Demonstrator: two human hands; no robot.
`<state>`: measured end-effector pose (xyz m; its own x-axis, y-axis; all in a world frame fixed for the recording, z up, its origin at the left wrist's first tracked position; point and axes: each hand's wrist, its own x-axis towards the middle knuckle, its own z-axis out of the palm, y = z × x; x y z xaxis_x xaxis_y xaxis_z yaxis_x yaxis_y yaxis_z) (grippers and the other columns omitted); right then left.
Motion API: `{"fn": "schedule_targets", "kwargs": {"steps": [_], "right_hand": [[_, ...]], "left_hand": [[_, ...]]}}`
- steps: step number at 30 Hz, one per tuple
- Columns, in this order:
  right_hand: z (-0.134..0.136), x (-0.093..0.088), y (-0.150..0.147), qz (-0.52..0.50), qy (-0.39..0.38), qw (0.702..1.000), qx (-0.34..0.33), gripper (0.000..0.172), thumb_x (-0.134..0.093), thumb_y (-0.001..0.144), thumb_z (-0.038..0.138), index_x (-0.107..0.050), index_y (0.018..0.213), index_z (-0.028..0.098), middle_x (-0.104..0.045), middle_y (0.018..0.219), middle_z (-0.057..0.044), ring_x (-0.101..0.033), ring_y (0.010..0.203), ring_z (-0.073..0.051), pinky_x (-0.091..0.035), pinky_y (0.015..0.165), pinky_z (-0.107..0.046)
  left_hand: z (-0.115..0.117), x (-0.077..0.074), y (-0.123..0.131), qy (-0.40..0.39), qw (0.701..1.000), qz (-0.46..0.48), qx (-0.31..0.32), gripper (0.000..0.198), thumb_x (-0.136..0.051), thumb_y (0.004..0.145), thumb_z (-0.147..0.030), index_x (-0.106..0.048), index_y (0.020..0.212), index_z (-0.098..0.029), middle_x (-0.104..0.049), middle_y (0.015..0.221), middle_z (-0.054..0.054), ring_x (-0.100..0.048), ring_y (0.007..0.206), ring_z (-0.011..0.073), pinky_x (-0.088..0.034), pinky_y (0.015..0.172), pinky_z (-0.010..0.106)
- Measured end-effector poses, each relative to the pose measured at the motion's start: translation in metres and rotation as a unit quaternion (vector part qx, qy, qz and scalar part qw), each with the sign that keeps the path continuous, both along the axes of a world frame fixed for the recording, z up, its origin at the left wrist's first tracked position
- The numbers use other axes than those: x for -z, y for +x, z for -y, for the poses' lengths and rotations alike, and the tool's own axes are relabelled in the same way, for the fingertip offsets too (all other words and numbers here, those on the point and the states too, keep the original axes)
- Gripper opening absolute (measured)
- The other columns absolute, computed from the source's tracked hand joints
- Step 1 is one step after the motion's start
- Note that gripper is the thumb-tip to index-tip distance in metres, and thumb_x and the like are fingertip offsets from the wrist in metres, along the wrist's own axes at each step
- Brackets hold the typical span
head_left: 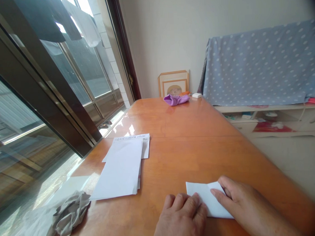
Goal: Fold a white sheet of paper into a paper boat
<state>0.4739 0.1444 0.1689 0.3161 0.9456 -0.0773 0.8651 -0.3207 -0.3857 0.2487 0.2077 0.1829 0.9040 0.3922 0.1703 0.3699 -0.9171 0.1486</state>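
Observation:
A folded sheet of white paper (207, 196) lies near the front of the wooden table, between my hands. My left hand (182, 215) rests on its left part, fingers bent and pressing down near the lower left edge. With thumb on top and fingers curled at the right edge, my right hand (237, 198) pinches the paper. A crease runs down from the top edge of the sheet. The left thumb and palm cover the lower left corner.
A stack of white sheets (118, 169) lies to the left, one with handwriting. Nearer the left edge are a crumpled grey cloth (71, 212) and a clear plastic bag (37, 223). A purple cloth (176, 99) and a small white box (196, 95) sit at the far end of the table (190, 148).

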Motion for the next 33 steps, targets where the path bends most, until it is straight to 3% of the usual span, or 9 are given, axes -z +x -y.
{"fn": "schedule_targets", "kwargs": {"steps": [3, 6, 11, 13, 16, 21, 28, 33], "right_hand": [[-0.002, -0.002, -0.001, 0.009, 0.005, 1.000, 0.006, 0.033, -0.045, 0.093, 0.045, -0.035, 0.069, 0.024, -0.056, 0.061, 0.002, -0.054, 0.056, -0.016, -0.027, 0.053, -0.029], [-0.002, -0.009, -0.001, -0.008, 0.011, 1.000, 0.009, 0.033, -0.046, 0.093, 0.044, -0.037, 0.068, 0.024, -0.057, 0.062, 0.002, -0.054, 0.057, -0.017, -0.028, 0.054, -0.029], [0.002, -0.030, 0.003, -0.167, 0.029, 0.985, 0.010, 0.032, -0.039, 0.098, 0.042, -0.052, 0.075, 0.023, -0.065, 0.069, 0.000, -0.062, 0.064, -0.017, -0.037, 0.055, -0.028], [0.003, -0.037, 0.005, -0.219, 0.022, 0.975, 0.034, 0.032, -0.037, 0.098, 0.040, -0.055, 0.078, 0.023, -0.063, 0.061, 0.002, -0.061, 0.059, -0.017, -0.038, 0.053, -0.027], [0.002, -0.040, 0.007, -0.259, 0.020, 0.964, 0.063, 0.026, -0.039, 0.096, 0.037, -0.056, 0.082, 0.023, -0.060, 0.056, 0.004, -0.059, 0.052, -0.015, -0.040, 0.050, -0.025], [0.002, -0.040, 0.011, -0.286, 0.039, 0.954, 0.082, 0.017, -0.041, 0.092, 0.030, -0.055, 0.087, 0.023, -0.065, 0.068, 0.003, -0.060, 0.050, -0.013, -0.041, 0.050, -0.024], [0.004, -0.045, 0.022, -0.257, 0.084, 0.959, 0.084, 0.012, -0.044, 0.087, 0.025, -0.054, 0.082, 0.022, -0.066, 0.072, 0.002, -0.059, 0.056, -0.013, -0.038, 0.051, -0.023], [0.003, -0.047, 0.026, -0.214, 0.152, 0.961, 0.090, 0.010, -0.048, 0.085, 0.025, -0.056, 0.080, 0.022, -0.060, 0.068, 0.003, -0.056, 0.061, -0.013, -0.036, 0.054, -0.023]], "left_hand": [[-0.005, -0.013, 0.001, -0.086, 0.996, -0.003, -0.008, 0.030, -0.059, 0.093, -0.044, -0.062, 0.120, -0.032, -0.066, 0.124, -0.002, -0.058, 0.099, 0.0251, -0.041, 0.083, 0.040], [-0.008, -0.029, 0.004, -0.134, 0.991, -0.004, -0.026, 0.021, -0.055, 0.093, -0.027, -0.066, 0.110, -0.034, -0.068, 0.111, -0.004, -0.057, 0.096, 0.0224, -0.039, 0.083, 0.039], [-0.011, -0.047, 0.006, -0.179, 0.983, 0.013, -0.027, 0.022, -0.052, 0.094, -0.020, -0.068, 0.102, -0.032, -0.067, 0.107, -0.003, -0.054, 0.096, 0.0208, -0.037, 0.085, 0.038], [-0.011, -0.051, 0.006, -0.190, 0.981, 0.018, -0.022, 0.024, -0.050, 0.096, -0.019, -0.068, 0.103, -0.032, -0.066, 0.107, -0.003, -0.053, 0.096, 0.0202, -0.036, 0.087, 0.037], [-0.011, -0.054, 0.006, -0.196, 0.980, 0.020, -0.019, 0.025, -0.048, 0.097, -0.018, -0.069, 0.101, -0.031, -0.066, 0.105, -0.002, -0.053, 0.096, 0.0202, -0.036, 0.087, 0.037], [-0.009, -0.054, 0.008, -0.186, 0.982, 0.027, -0.018, 0.026, -0.048, 0.097, -0.017, -0.069, 0.101, -0.030, -0.066, 0.104, 0.000, -0.053, 0.095, 0.0212, -0.036, 0.086, 0.037], [-0.008, -0.050, 0.010, -0.156, 0.987, 0.026, -0.021, 0.026, -0.046, 0.099, -0.018, -0.069, 0.099, -0.029, -0.065, 0.098, 0.001, -0.054, 0.091, 0.0203, -0.036, 0.086, 0.037], [-0.008, -0.052, 0.012, -0.137, 0.990, 0.015, -0.005, 0.031, -0.047, 0.097, -0.015, -0.067, 0.111, -0.034, -0.064, 0.105, 0.000, -0.054, 0.096, 0.0213, -0.035, 0.085, 0.037]]}}
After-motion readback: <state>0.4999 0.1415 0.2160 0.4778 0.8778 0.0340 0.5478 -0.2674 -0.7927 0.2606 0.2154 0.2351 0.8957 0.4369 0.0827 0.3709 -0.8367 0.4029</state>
